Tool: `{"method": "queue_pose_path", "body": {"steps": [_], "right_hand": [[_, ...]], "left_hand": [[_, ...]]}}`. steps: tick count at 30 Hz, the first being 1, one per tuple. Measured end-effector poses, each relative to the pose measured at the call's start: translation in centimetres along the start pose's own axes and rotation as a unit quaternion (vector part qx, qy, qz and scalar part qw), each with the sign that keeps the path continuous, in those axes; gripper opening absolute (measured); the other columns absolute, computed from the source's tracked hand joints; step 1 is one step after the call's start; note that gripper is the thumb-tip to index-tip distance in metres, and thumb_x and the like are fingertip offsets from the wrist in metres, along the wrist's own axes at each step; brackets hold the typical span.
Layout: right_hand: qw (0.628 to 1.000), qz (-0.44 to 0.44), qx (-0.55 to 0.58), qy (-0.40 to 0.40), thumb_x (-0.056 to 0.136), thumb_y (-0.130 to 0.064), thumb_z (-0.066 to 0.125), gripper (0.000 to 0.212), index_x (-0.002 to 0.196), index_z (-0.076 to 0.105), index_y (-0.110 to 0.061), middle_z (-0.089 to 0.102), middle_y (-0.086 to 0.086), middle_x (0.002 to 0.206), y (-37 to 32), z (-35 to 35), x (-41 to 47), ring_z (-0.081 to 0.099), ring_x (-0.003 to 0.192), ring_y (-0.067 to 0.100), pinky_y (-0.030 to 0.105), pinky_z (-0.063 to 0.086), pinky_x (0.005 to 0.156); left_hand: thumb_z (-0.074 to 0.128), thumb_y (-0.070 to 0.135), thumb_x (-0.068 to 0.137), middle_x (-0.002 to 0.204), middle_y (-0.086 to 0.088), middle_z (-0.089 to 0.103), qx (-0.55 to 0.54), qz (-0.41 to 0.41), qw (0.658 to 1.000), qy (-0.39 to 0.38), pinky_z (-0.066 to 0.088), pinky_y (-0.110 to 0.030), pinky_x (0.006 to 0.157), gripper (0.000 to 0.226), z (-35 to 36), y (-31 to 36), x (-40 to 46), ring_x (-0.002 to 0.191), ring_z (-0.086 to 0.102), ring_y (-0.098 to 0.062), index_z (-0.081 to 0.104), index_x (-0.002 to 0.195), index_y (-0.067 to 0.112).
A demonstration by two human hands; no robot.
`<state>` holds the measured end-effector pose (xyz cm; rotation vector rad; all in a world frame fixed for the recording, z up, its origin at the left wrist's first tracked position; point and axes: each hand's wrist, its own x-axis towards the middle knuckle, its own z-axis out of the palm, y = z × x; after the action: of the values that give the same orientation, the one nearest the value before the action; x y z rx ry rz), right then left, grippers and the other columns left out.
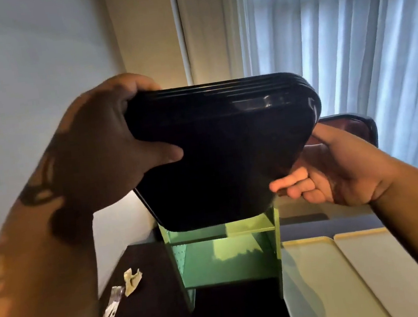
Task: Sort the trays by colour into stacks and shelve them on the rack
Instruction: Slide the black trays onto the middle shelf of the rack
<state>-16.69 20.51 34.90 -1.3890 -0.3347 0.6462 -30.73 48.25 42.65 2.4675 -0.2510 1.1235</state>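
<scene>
black trays: hard plastic, smooth and shiny, with bright glints on the rims above the left hand thumb
green rack: looks like painted metal, smooth and matt, with little holes in the side wall, below the fingers of the right hand
pale trays: smooth plastic, soft dull shine
table top: dark, smooth, matt
scraps: crumpled paper
strip: crinkly, shiny wrapper
curtain: thin cloth, soft folds

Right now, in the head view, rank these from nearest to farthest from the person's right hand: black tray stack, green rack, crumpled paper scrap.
1. black tray stack: held by the right hand.
2. green rack: below, slightly left.
3. crumpled paper scrap: far lower left, on the dark surface.
</scene>
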Motion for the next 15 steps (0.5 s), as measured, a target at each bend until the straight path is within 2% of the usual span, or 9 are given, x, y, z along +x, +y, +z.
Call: {"method": "queue_pose_path", "body": {"steps": [2,4,6,7,9,10,12,14,15], "right_hand": [[0.999,-0.022,0.033,0.031,0.092,-0.072,0.046,0.074,0.126,0.071,-0.01,0.074,0.026,0.097,1.3,0.8,1.3,0.073,0.067,0.027,0.027,0.059,0.057],[0.996,-0.038,0.067,0.051,0.094,-0.073,0.044,0.071,0.133,0.066,-0.017,0.061,0.024,0.091,2.7,1.5,2.6,0.069,0.072,0.026,0.028,0.058,0.06],[0.991,-0.052,0.092,0.081,0.097,-0.07,0.043,0.06,0.12,0.072,-0.023,0.065,0.019,0.089,4.1,1.9,3.6,0.07,0.069,0.024,0.028,0.059,0.058],[0.988,-0.058,0.106,0.096,0.098,-0.068,0.042,0.056,0.109,0.077,-0.025,0.066,0.017,0.087,4.8,2.1,4.0,0.07,0.066,0.022,0.027,0.058,0.057],[0.982,-0.071,0.142,0.106,0.102,-0.063,0.039,0.059,0.089,0.084,-0.029,0.062,0.015,0.088,6.5,2.4,4.5,0.062,0.064,0.018,0.024,0.055,0.054],[0.978,-0.074,0.164,0.106,0.103,-0.061,0.037,0.061,0.084,0.086,-0.03,0.061,0.014,0.09,7.5,2.5,4.7,0.059,0.064,0.018,0.024,0.054,0.054],[0.967,-0.07,0.214,0.116,0.104,-0.059,0.037,0.058,0.096,0.084,-0.026,0.064,0.012,0.093,9.8,2.7,5.0,0.06,0.065,0.018,0.025,0.054,0.052],[0.96,-0.061,0.236,0.138,0.105,-0.051,0.041,0.05,0.116,0.076,-0.018,0.072,0.008,0.094,12.1,2.7,5.3,0.066,0.063,0.018,0.025,0.057,0.051],[0.956,-0.059,0.248,0.144,0.105,-0.046,0.043,0.045,0.119,0.074,-0.016,0.074,0.007,0.093,13.2,2.7,5.5,0.068,0.062,0.018,0.025,0.056,0.05]], "left_hand": [[0.094,0.013,0.06,0.088,0.024,0.062,-0.001,-0.008,1.0,0.019,0.039,0.006,0.067,0.063,0.7,-0.7,-0.8,0.078,0.057,0.024,0.058,0.106,0.035],[0.092,0.009,0.064,0.094,0.024,0.058,-0.017,-0.007,1.0,0.025,0.04,0.007,0.067,0.063,2.0,-1.6,-2.1,0.084,0.057,0.025,0.054,0.109,0.033],[0.092,0.011,0.066,0.101,0.015,0.058,-0.014,-0.001,0.999,0.034,0.047,-0.003,0.067,0.061,4.1,-2.6,-3.5,0.09,0.061,0.006,0.055,0.112,0.029],[0.091,0.017,0.066,0.106,0.009,0.058,0.007,0.005,0.999,0.053,0.046,-0.009,0.073,0.057,5.3,-3.2,-4.1,0.095,0.06,-0.004,0.058,0.113,0.023],[0.084,0.028,0.058,0.104,0.0,0.06,0.051,0.013,0.992,0.114,0.046,-0.03,0.078,0.058,8.0,-4.7,-5.4,0.098,0.058,-0.022,0.066,0.11,0.008],[0.082,0.032,0.055,0.101,0.0,0.06,0.056,0.024,0.988,0.139,0.044,-0.035,0.08,0.059,9.2,-5.7,-6.2,0.096,0.056,-0.023,0.068,0.106,0.006],[0.082,0.032,0.058,0.098,0.008,0.055,0.04,0.05,0.986,0.152,0.043,-0.036,0.079,0.052,11.6,-7.9,-7.7,0.092,0.048,-0.011,0.064,0.103,0.011],[0.079,0.028,0.067,0.091,0.013,0.05,0.015,0.069,0.986,0.151,0.04,-0.028,0.081,0.039,13.9,-9.5,-9.0,0.087,0.04,0.003,0.059,0.097,0.015],[0.076,0.028,0.072,0.087,0.015,0.049,-0.001,0.079,0.983,0.166,0.039,-0.025,0.081,0.031,15.0,-10.2,-9.6,0.084,0.039,0.005,0.056,0.093,0.016]]}}
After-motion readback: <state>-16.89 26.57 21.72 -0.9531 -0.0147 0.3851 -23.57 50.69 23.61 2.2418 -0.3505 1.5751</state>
